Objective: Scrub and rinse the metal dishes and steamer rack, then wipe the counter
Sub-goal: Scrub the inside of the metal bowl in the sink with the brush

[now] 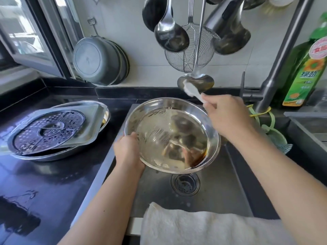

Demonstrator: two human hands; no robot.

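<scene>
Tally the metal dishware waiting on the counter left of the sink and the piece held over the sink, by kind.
Round metal dish: 2, one held tilted over the sink by the left hand, one at the bottom of the counter stack.
Rectangular metal tray: 1, on that stack.
Perforated steamer rack: 1, on top.
Total: 4

Steamer rack (48, 132) left of sink (212, 200)

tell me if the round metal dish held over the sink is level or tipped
Tipped. The round metal dish leans with its far rim raised, and brown liquid has pooled at its low near edge. The left hand grips its rim.
</scene>
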